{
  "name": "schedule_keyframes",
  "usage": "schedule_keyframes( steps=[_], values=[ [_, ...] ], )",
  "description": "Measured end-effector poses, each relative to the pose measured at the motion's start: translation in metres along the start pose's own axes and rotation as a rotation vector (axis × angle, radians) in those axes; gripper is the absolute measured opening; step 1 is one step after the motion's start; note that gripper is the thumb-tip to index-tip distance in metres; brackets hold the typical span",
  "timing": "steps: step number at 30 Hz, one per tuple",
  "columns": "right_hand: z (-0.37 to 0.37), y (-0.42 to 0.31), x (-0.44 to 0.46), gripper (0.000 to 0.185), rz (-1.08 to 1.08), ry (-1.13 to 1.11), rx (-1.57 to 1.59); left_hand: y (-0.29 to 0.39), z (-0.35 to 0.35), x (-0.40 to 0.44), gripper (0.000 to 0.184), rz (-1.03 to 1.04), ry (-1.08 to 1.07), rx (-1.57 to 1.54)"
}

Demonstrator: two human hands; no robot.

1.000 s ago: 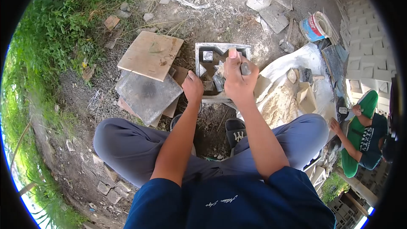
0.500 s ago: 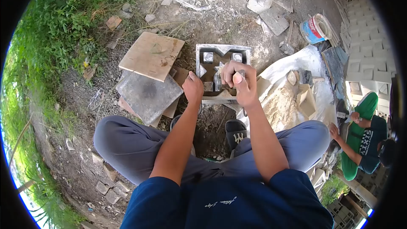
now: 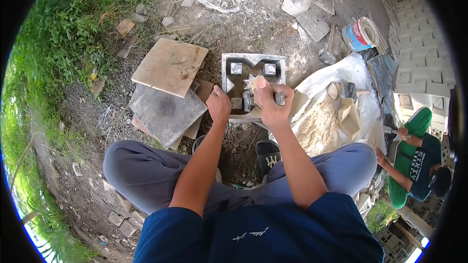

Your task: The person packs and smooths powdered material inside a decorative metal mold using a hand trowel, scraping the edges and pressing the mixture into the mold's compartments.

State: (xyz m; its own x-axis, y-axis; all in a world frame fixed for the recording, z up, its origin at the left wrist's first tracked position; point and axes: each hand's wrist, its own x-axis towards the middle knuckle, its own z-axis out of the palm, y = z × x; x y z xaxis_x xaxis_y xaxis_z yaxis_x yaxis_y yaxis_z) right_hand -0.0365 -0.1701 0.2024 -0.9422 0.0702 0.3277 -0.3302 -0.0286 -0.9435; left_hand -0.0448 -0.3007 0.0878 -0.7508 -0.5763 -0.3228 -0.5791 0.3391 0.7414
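A square grey mould (image 3: 253,57) with blocks and a star-shaped centre lies on the ground in front of me. By its lower left side is my left hand (image 3: 218,104), fingers curled and thumb up; what it grips is hidden. Over the mould's lower right part, my right hand (image 3: 275,104) is closed round a grey object (image 3: 280,98), mostly covered by the fingers. Sandy material shows between the mould's blocks.
Stacked boards (image 3: 170,65) and a grey slab (image 3: 168,114) lie left. At right are a white sheet (image 3: 358,70) bearing a sand pile (image 3: 314,126), a wooden scoop-like box (image 3: 349,118) and a bucket (image 3: 360,34). Another person (image 3: 423,165) sits far right.
My right hand dipped and turned over the mould, then its thumb came up again; it now sits lower than at first. My left hand stays beside the mould. The view has shifted slightly.
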Motion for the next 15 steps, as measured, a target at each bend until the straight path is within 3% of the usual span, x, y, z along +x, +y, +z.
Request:
schedule_keyframes(
  steps=[4,8,10,12,15],
  values=[
    [-0.008,-0.006,-0.014,0.009,-0.006,0.06,0.284,-0.012,0.0,-0.003,0.05,-0.027,-0.002,0.014],
    [-0.002,-0.014,0.003,0.044,-0.158,-0.04,-0.147,0.006,-0.001,0.002,0.05,-0.032,-0.021,-0.03],
    [-0.01,-0.039,0.015,0.041,0.039,-0.137,0.255,-0.005,0.002,0.004,0.049,-0.003,-0.043,-0.044],
    [-0.007,-0.027,0.014,0.036,-0.028,-0.23,0.249,-0.015,0.005,0.005,0.048,-0.002,-0.074,-0.014],
    [-0.001,-0.022,0.017,0.028,0.031,-0.104,0.209,-0.013,0.008,0.008,0.047,0.004,-0.054,-0.033]
  ],
)
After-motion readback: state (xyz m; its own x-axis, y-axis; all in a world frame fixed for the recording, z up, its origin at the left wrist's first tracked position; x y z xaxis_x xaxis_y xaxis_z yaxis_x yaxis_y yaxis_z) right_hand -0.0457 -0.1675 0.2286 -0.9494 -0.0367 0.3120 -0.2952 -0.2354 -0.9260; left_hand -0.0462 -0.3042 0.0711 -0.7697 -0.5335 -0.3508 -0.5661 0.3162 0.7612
